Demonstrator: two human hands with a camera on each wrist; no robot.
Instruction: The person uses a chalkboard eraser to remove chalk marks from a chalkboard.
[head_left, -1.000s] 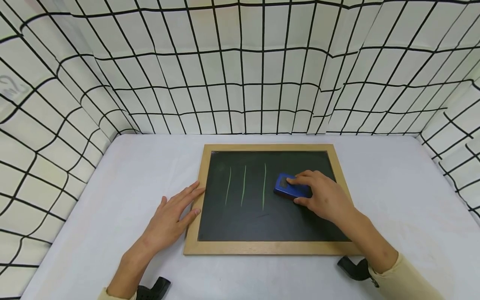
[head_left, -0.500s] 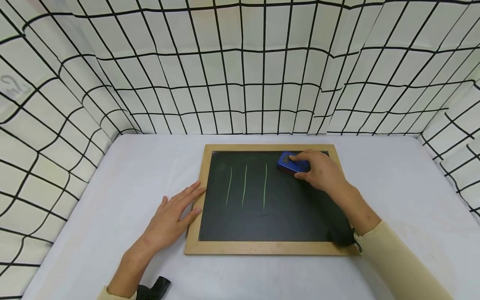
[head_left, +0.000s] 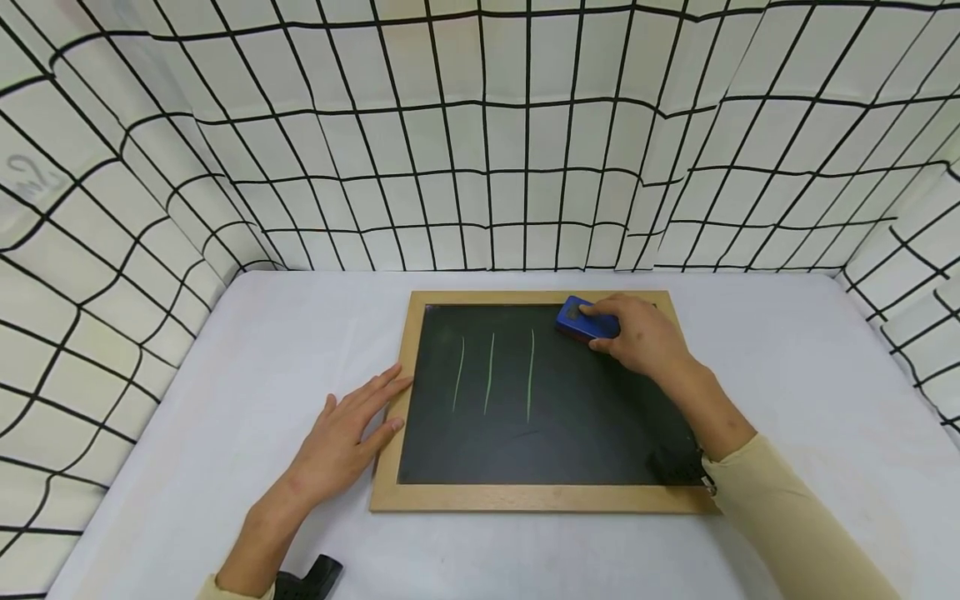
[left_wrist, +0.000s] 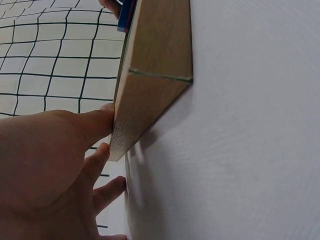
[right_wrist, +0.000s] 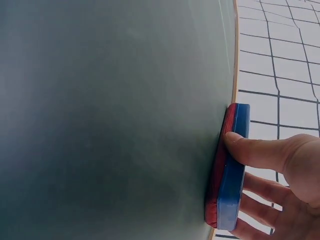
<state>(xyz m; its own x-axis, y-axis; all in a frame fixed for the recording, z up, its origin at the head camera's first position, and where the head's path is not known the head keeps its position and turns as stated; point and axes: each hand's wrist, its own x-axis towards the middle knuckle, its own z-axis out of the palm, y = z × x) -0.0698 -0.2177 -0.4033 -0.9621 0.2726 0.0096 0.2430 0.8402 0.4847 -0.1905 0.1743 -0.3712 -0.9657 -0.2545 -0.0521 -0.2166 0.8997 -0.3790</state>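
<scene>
A chalkboard (head_left: pixel 472 450) in a wooden frame (head_left: pixel 540 498) lies on the white surface, with three green chalk lines on its left half. My right hand (head_left: pixel 648 337) grips a blue eraser (head_left: pixel 572 317) near the board's top edge, right of the lines. In the right wrist view the eraser's red pad (right_wrist: pixel 216 185) rests against the board, with the thumb on one side and fingers on the other. My left hand (head_left: pixel 337 442) rests with straight, spread fingers on the left side of the frame; in the left wrist view its thumb touches the wooden edge (left_wrist: pixel 150 60).
White cloth (head_left: pixel 225 383) covers the table around the board. A black wire grid (head_left: pixel 487 174) over white sheeting stands behind and on both sides. Black devices are at both wrists, one (head_left: pixel 311 579) by the left and one (head_left: pixel 675 465) over the board's lower right.
The right hand has moved the eraser away from me, from the middle of the board's right half to its top edge. The left hand has stayed in place.
</scene>
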